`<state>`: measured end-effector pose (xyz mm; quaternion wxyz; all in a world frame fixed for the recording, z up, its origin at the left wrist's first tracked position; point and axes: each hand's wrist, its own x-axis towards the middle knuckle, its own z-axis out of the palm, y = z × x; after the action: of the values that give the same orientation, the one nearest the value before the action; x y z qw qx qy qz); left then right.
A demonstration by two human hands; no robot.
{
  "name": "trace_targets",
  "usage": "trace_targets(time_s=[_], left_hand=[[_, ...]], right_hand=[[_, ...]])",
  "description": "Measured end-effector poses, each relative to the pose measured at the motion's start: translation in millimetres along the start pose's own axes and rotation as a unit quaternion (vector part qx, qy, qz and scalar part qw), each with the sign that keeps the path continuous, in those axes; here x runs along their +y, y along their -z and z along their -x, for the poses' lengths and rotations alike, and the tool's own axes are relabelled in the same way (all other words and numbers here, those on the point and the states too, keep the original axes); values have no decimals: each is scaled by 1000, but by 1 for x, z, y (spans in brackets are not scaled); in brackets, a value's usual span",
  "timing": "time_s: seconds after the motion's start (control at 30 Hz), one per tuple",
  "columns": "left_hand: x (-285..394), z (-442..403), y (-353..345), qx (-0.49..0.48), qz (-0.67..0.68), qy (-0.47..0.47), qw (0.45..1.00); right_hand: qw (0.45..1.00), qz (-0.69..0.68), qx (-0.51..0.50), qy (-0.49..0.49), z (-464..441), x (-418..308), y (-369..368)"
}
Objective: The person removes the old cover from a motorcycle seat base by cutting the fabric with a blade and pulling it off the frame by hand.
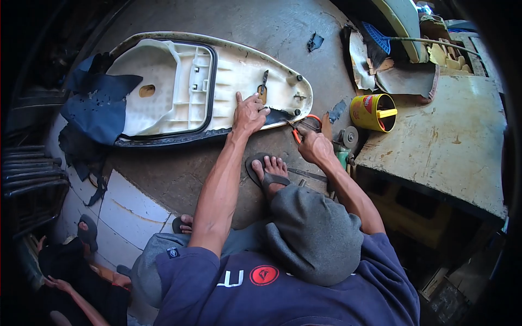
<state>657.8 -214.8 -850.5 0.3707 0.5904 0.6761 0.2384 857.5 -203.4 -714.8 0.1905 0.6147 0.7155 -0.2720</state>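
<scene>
A motorcycle seat lies upside down on the floor, its white plastic base (228, 108) facing up. Along its near edge runs dark cover material (277, 116). My left hand (250, 115) rests on the base with fingers apart, its thumb beside that dark strip. At the seat's narrow end my right hand (316, 146) is closed around orange-handled pliers (297, 135). Their jaws meet the cover's edge, though the exact grip is too small to make out. Dark blue cover material (100, 111) lies loose over the seat's wide end.
A yellow tin (373, 112) stands beside a worn wooden board (440, 141) at the right. A grinding wheel (349, 137) is near my right hand. A blue broom (376, 39) and scraps lie behind. Another person's arm (79, 299) shows at lower left.
</scene>
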Motion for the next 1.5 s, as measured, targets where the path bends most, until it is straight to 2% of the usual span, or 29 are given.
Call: trace_targets(time_s=[0.07,0.13,0.17,0.2,0.27,0.33,0.37,0.4,0.47,0.53,0.6,0.67,0.73,0.8,0.87,0.93,1.0,1.03,1.1,1.17,1.23,1.33,1.4,1.47,1.5], left_hand=[[6,9,3,-4,3,8,1000],[10,7,5,25,4,-9,1000],[11,4,9,3,2,-4,1000],[14,5,10,36,11,-9,999],[13,5,11,3,30,17,999],[16,1,16,7,18,16,1000],[19,7,14,-1,7,10,1000],[16,10,10,-7,8,10,1000],[6,3,-1,17,33,13,999],[6,-2,5,1,49,19,999],[10,2,10,2,42,10,999],[-3,4,-7,29,42,1,999],[1,-1,-3,38,53,10,998],[1,3,-2,30,41,5,999],[3,2,1,25,37,-4,999],[7,7,3,24,9,-17,1000],[6,8,-4,50,21,-15,998],[4,5,-10,55,22,-22,998],[-6,-1,-11,55,61,-9,997],[-2,-3,-1,50,67,-1,997],[3,8,-8,35,62,2,997],[0,0,-3,68,64,0,996],[-4,0,-6,46,68,-5,997],[-3,3,-12,62,66,-4,996],[-4,2,-14,69,56,-9,996]], right_hand=[[988,154,-24,-9,16,-13,8],[977,214,-16,14,15,-22,16],[972,232,-11,28,7,-22,15],[967,249,-14,42,3,-22,11],[957,280,-17,71,-3,-24,-1],[969,245,-34,22,-16,-21,-23],[986,163,-13,-25,-15,-18,-36],[986,161,-17,-30,-7,-12,-41],[998,36,28,-41,6,3,-34],[998,33,36,-38,-2,-7,-17],[992,117,-31,-17,8,-18,9],[985,167,-44,-24,12,-31,16],[976,210,-46,26,8,-40,23],[971,226,-55,62,7,-42,16],[966,239,-24,91,-3,-43,3],[971,225,-72,46,-5,-35,-14],[997,42,-56,-18,2,-21,-15],[988,-141,-38,-48,-12,14,-52],[996,-92,6,-10,-4,16,-57],[1000,20,3,8,6,-10,-29],[986,159,6,46,4,-24,-9],[963,252,6,97,-1,-45,-4],[969,236,-28,73,-3,-59,-7],[973,218,-62,43,5,-49,-13],[994,105,-20,23,4,-25,-26]])
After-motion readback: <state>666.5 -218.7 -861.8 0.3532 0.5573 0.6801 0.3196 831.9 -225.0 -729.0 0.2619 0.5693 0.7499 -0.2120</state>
